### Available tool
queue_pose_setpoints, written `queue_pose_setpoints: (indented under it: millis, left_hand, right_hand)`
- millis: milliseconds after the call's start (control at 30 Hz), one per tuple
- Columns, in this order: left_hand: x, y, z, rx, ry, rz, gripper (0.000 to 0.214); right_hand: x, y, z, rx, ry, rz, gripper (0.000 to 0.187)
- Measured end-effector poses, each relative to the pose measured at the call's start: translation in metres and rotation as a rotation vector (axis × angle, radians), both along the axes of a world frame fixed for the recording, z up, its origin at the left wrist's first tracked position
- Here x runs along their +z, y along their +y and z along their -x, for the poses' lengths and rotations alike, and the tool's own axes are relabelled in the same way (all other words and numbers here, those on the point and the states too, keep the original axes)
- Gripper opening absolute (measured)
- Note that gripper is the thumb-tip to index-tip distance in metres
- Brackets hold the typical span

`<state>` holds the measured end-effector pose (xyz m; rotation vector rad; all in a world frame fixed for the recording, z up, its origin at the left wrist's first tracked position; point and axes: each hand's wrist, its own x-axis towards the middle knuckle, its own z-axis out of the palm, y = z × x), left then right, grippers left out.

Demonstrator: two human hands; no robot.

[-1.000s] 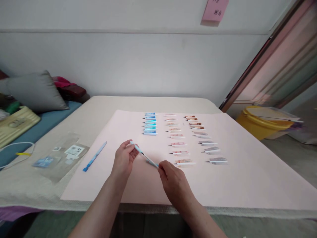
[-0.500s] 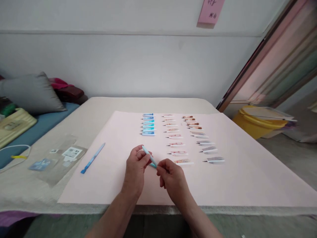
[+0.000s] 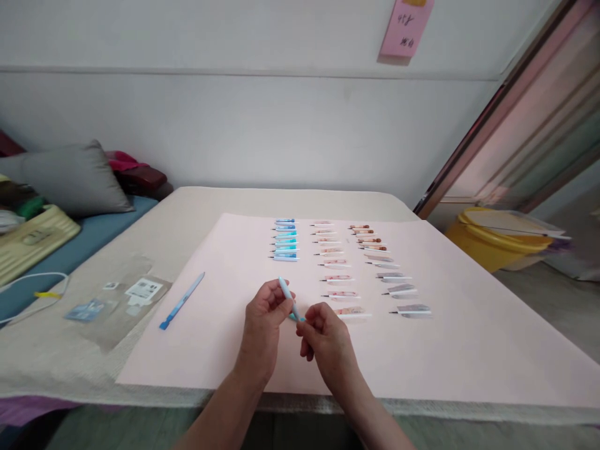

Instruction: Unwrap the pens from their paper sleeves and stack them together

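Note:
In front of me my left hand (image 3: 266,319) is closed around a slim light-blue pen (image 3: 285,290), its upper end sticking out past the fingers. My right hand (image 3: 325,334) pinches the lower end of the pen, with the fingertips hiding the tip. Just behind that end shows a teal piece (image 3: 295,317), mostly covered by the hands; I cannot tell whether it is held or lying there. Both hands are over a pale pink sheet (image 3: 225,356). A single blue pen (image 3: 182,301) lies slanted to the left.
Beyond the hands lie columns of pen parts: blue ones (image 3: 285,240), pink-patterned ones (image 3: 335,262), and brown-topped ones (image 3: 370,240) with grey ones (image 3: 403,290) nearer. Left are clear plastic bags (image 3: 117,312); a yellow bucket (image 3: 492,244) stands off the table's right side.
The pen has tipped steeper between my hands, and its upper end points more straight away from me. The whole view has shifted slightly, moving everything a little right and down.

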<state>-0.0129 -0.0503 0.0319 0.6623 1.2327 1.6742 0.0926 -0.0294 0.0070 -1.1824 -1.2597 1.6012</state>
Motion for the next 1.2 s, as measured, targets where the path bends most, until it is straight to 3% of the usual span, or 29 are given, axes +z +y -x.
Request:
queue_pose_setpoints:
  millis: [400,800,1067,1133,1200]
  left_hand:
    - [0.006,-0.002,0.002,0.026,-0.006,0.05,0.025]
    - [-0.002,-0.005,0.006,-0.219,-0.141,0.149,0.024]
    - [-0.014,0.004,0.028,-0.015,-0.447,0.263,0.008]
    - [-0.014,0.008,0.04,0.065,-0.482,0.25,0.012]
    - [-0.014,0.01,0.052,0.121,-0.49,0.241,0.013]
  right_hand:
    - [0.0,0.0,-0.004,0.038,-0.077,-0.077,0.012]
    - [-0.005,-0.006,-0.003,0.035,-0.064,-0.122,0.017]
    - [-0.002,0.011,-0.001,0.063,-0.139,-0.124,0.021]
    - [-0.003,0.021,-0.005,0.038,-0.332,-0.241,0.024]
    - [-0.008,0.029,-0.008,0.036,-0.662,-0.443,0.022]
